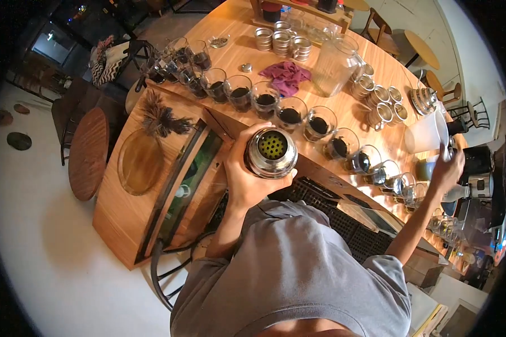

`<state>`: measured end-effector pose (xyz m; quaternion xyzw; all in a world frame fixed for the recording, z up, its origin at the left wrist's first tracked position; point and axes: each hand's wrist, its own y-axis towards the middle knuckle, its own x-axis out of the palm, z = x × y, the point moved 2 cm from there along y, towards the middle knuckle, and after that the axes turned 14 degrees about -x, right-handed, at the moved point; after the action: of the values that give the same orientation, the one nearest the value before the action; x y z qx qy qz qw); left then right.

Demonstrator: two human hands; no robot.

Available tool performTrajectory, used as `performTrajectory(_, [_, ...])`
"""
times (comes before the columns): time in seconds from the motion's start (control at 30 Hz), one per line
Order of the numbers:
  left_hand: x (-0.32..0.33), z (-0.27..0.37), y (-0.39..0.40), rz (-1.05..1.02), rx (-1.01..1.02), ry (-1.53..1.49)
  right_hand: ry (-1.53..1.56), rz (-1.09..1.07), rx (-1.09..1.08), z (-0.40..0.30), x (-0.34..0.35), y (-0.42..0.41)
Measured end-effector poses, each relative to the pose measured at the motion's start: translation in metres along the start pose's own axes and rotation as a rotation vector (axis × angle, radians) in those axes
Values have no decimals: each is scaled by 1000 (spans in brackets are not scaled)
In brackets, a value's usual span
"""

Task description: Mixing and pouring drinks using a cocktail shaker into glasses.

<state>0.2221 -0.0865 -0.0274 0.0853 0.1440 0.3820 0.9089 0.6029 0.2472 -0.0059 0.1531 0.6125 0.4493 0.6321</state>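
My left hand [241, 175] is wrapped around a metal cocktail shaker [271, 162] in front of my chest. The shaker has no cap on, and its perforated strainer top faces up; something yellow-green shows through the holes. Far to the right, my right hand [449, 166] is at the handle side of a translucent plastic pitcher [423, 134]. Blur hides whether its fingers close on the handle. Beyond the shaker, a curved row of clear glasses stands along the counter edge, several with dark contents, such as this glass [290, 113].
On the wooden counter [232, 54] are a crumpled purple cloth [286, 78], a large clear jug [334, 67], metal mugs [281, 42] and a metal kettle [423, 101]. A round wooden tray [141, 162] and dark dried plant tuft [162, 116] lie left. Black rubber matting [316, 198] is below.
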Motion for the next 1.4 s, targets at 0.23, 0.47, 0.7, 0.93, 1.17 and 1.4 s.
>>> performTrajectory(0.23, [-65,-28,8,48,-33,27,1087,-338,-690,-352,3,91])
performTrajectory(0.47, [-100,-55,18,75,-99,-61,1064,-527,-1045,-546,166,116])
performTrajectory(0.7, [-131,-84,23,177,-111,-60,776,-720,-1360,-627,200,86])
performTrajectory(0.93, [-154,-93,32,191,-125,-27,902,-722,-1335,-616,231,83])
performTrajectory(1.17, [-159,-97,40,142,-89,-63,959,-677,-965,-573,231,103])
performTrajectory(1.4, [-173,-107,33,235,-84,-41,1908,-443,-809,-547,-23,123])
